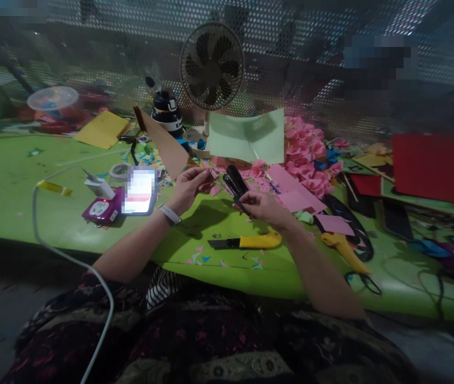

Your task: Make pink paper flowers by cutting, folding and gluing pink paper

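Note:
My right hand (265, 209) is closed around a black stapler (235, 184), whose two arms point up and to the left. Close to its far end, my left hand (191, 186) pinches what looks like a small pink paper piece (216, 190); the fingertips partly hide it. A white band circles my left wrist. On the green table (195, 221), a yellow box cutter (259, 241) with its blade out lies in front of my hands. Pink paper sheets (297, 192) and a heap of pink paper flowers (307, 152) are beyond my right hand.
A lit phone (139, 192) leans by a purple power socket (101, 209) on the left, with a white cable (109, 298) running down. Behind stand a fan (212, 66) and a pale green sheet (246, 136). A yellow glue gun (347, 253) and red paper (435, 168) lie right.

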{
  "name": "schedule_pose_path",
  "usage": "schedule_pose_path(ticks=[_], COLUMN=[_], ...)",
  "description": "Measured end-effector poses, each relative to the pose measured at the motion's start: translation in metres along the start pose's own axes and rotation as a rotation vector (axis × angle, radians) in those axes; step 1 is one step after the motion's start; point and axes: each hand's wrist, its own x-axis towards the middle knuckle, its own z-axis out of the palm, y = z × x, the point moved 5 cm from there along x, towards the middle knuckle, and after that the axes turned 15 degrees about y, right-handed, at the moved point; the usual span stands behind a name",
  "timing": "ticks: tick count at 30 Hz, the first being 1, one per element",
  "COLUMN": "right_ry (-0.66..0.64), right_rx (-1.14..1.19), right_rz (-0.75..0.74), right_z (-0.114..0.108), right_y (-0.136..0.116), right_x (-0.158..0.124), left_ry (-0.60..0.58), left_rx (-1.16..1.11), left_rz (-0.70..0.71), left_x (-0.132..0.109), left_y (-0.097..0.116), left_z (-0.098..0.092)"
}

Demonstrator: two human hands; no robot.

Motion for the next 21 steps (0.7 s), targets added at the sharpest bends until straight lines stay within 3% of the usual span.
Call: schedule_pose_path(ticks=[21], right_ry=[0.030], right_rx=[-0.047], right_rz=[0.029], right_z=[0.0005], right_y=[-0.0009], right_x=[-0.0015], left_ry=[0.008], left_rx=[-0.023], left_rz=[0.007], left_x=[-0.0001], left_y=[-0.0040], left_z=[0.0009])
